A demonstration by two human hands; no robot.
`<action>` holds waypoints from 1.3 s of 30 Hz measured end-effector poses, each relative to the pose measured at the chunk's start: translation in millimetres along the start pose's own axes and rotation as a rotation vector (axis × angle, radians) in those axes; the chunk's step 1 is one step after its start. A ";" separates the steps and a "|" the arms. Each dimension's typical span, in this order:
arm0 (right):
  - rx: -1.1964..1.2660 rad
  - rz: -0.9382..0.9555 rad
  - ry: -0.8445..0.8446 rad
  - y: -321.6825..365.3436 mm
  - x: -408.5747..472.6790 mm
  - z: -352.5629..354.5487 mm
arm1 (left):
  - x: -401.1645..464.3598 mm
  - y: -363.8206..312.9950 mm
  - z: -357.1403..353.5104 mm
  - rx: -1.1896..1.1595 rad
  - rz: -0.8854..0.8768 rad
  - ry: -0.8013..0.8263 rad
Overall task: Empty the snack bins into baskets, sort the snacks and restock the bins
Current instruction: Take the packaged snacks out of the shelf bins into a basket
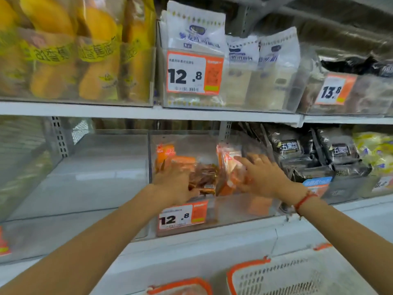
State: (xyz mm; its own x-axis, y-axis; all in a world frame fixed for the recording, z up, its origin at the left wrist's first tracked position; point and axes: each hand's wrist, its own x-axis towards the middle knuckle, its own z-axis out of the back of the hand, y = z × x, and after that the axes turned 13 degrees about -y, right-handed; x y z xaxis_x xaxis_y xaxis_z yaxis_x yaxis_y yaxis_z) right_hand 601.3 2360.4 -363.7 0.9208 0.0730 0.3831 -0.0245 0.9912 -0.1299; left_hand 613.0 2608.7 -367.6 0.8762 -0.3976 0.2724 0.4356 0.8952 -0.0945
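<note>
Shelf (148,112) carries a clear bin (212,209) on its lower level, orange snack packs (228,167) inside. White basket (297,275) below. Both hands reach into the bin: left hand (174,182) blurred, fingers cannot tell; right hand (262,173) fingers spread apart, touching the packs.

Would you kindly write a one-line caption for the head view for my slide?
Both hands, left and right, reach into a clear bin of orange snack packs, white baskets waiting below.
</note>
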 end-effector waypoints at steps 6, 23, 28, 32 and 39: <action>-0.074 0.101 0.241 -0.5 43.0 -16.8 | 21.2 7.1 -3.6 0.093 -0.024 0.231; -0.151 0.258 -0.630 -2.0 -2.2 8.9 | -27.4 -5.9 31.4 0.035 -0.173 -0.205; 0.005 0.187 -0.890 21.7 -35.2 60.8 | -82.5 -17.1 66.0 -0.093 -0.152 -0.502; 0.324 0.099 -0.946 50.3 -88.0 96.9 | -153.2 -11.6 93.4 -0.278 -0.138 -0.652; 0.570 0.156 -0.294 124.8 -154.4 64.9 | -252.7 30.2 97.6 -0.073 -0.058 -0.174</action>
State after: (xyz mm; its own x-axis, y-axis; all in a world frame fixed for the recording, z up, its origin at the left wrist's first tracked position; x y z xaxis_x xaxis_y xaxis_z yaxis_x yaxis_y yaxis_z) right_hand 430.8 2480.0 -379.7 0.7472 0.1674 0.6432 -0.4257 0.8637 0.2698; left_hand 384.5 2756.0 -345.8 0.8029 -0.4017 0.4404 0.5038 0.8522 -0.1411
